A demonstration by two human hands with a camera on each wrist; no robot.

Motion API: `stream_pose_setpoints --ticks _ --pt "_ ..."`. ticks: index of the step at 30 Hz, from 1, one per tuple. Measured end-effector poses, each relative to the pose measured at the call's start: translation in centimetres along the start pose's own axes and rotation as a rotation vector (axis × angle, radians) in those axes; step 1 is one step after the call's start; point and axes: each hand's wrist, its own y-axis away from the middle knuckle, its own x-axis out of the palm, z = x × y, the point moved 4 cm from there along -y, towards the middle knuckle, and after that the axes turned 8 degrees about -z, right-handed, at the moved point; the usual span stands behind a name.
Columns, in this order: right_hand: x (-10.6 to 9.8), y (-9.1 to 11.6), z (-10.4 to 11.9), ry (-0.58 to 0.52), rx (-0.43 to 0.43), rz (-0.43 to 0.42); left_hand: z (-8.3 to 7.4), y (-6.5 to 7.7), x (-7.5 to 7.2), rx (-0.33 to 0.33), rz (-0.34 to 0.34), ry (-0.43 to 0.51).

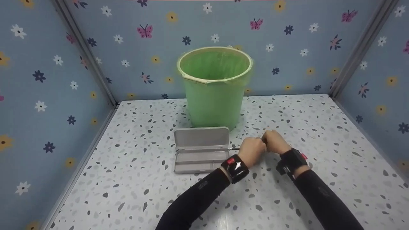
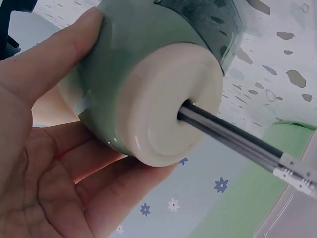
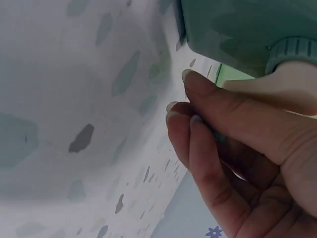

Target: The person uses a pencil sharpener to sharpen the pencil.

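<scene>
Sharpening step, I judge: left grip (image 1: 252,150) clasps sharpener (image 2: 131,37), pencil (image 2: 237,141) inserted; right grip (image 1: 276,142) pinches crank (image 3: 292,83), turning called for next.

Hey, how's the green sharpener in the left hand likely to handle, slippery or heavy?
The sharpener may be slightly slippery, since its surface looks smooth and glossy. It is probably light for its size, as its see-through section suggests a hollow body. The pencil jutting from its pale face could catch and twist it.

On the speckled desk (image 1: 127,195), a pale-rimmed green bin (image 1: 214,103); just in front, a grey case (image 1: 202,137) lying open; behind and at both sides, blue flowered panels (image 1: 198,27).
</scene>
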Motion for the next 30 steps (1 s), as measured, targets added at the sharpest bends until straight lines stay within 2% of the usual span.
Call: stream_pose_setpoints --ticks 7,11,17,22,24,27,30 --pt "0.0 1.3 0.6 0.028 0.020 0.036 -0.4 -0.2 0.4 0.004 0.092 -0.004" --pt "0.2 2.6 0.8 -0.006 0.011 0.052 -0.5 -0.1 0.4 -0.014 0.099 0.000" --pt "-0.3 4.0 1.1 -0.070 -0.023 0.026 -0.6 -0.2 0.3 -0.067 0.060 -0.046" --pt "-0.9 4.7 1.5 -0.102 -0.031 0.026 -0.7 -0.5 0.4 -0.090 0.099 -0.078" --pt "-1.4 5.0 1.9 -0.096 -0.037 0.032 -0.8 -0.6 0.5 -0.098 0.126 -0.089" --pt "-2.2 5.2 2.8 -0.045 -0.095 0.017 -0.8 -0.7 0.5 -0.118 0.161 -0.103" --pt "-3.3 5.6 3.7 0.019 -0.145 -0.038 -1.0 -0.7 0.5 -0.127 0.156 -0.123"
